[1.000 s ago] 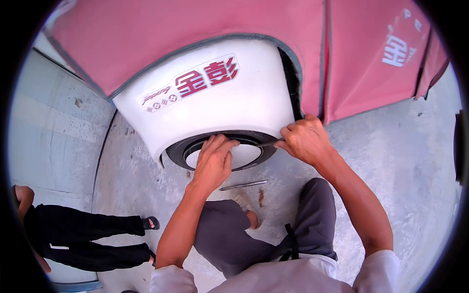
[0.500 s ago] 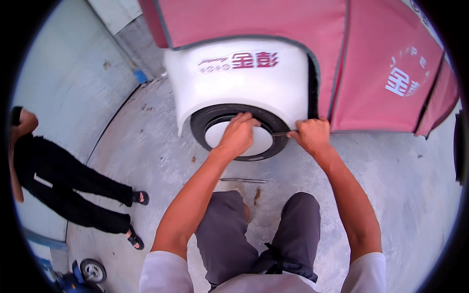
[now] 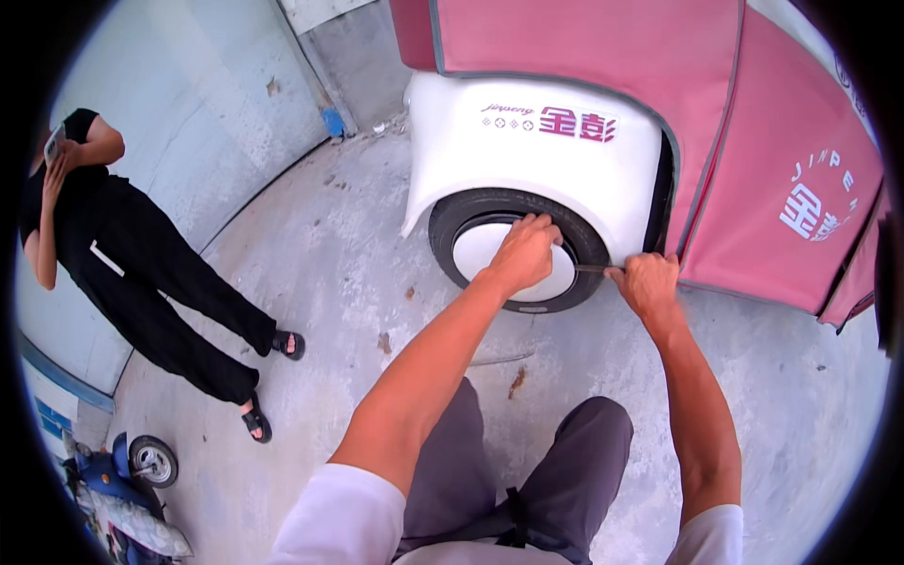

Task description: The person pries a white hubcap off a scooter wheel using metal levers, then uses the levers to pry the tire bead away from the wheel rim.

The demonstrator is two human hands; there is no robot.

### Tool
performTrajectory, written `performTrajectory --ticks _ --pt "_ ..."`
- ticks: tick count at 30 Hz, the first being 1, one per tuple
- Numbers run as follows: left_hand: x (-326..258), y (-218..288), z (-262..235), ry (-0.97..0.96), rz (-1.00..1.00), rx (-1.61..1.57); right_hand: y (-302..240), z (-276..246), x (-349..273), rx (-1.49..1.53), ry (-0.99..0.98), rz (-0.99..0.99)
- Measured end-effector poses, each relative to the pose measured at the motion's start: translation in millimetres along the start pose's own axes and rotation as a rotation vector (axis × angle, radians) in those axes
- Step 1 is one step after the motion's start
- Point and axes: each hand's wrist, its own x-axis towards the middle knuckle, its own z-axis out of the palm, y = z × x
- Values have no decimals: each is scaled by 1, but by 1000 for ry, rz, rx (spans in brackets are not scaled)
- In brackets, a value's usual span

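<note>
A black tyre (image 3: 452,247) with a white wheel cover (image 3: 480,252) sits under the white fender (image 3: 527,160) of a vehicle. My left hand (image 3: 527,252) rests over the upper right of the cover, its fingers bent around the cover's edge. In my closed right hand (image 3: 650,281) is a thin metal pry bar (image 3: 591,269), its handle end hidden by my fist. The bar's shaft crosses the tyre's right side, and its tip meets the cover's edge near my left hand.
A pink fabric cover (image 3: 584,42) drapes the vehicle. A slim metal bar (image 3: 501,360) lies on the concrete floor (image 3: 330,414) before my knees. To the left stands a person (image 3: 160,273) in black with a phone; behind, a parked scooter (image 3: 132,471) and a pale metal door (image 3: 198,104).
The view has swung left, so the wheel and both hands sit farther right. My hands keep their places on the cover and the bar. The person's phone has come into view.
</note>
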Motion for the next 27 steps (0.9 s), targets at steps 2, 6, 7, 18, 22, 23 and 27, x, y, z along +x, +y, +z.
performTrajectory --ticks 2,6,7,18,22,23,27 --pt "6 1 -2 21 33 -31 2 -3 2 -17 -15 27" --pt "10 1 -1 95 104 -41 0 -2 -6 -46 23 46" --pt "7 -1 4 93 97 -21 -1 1 -7 -59 17 60" --pt "5 -13 15 167 157 -36 -11 6 -18 -86 -111 157" --pt "10 -15 14 99 193 -105 -11 -5 -14 -103 -210 245" --pt "11 -16 12 99 203 -127 -15 -8 -12 -122 -232 249" --pt "6 -31 6 94 225 -205 -32 -29 3 -159 -262 222"
